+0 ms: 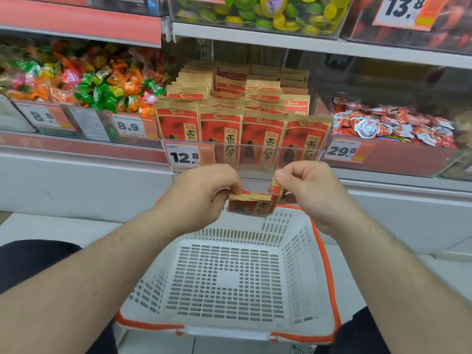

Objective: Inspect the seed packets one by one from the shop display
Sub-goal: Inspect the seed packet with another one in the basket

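One red and tan seed packet (251, 206) hangs bent between both hands, above the far rim of a white basket (229, 279). My left hand (201, 195) pinches its top left edge. My right hand (306, 187) pinches its folded right corner. Behind them, rows of the same seed packets (240, 118) stand upright in a clear display bin (245, 159) on the shelf, with a 12.8 price tag (185, 156) at the bin's front left.
The basket has an orange rim and is empty inside. Left of the seed bin lie bins of wrapped candy (84, 80). Small red snack packs (393, 123) fill the bin to the right. A shelf with jelly cups (258, 11) runs overhead.
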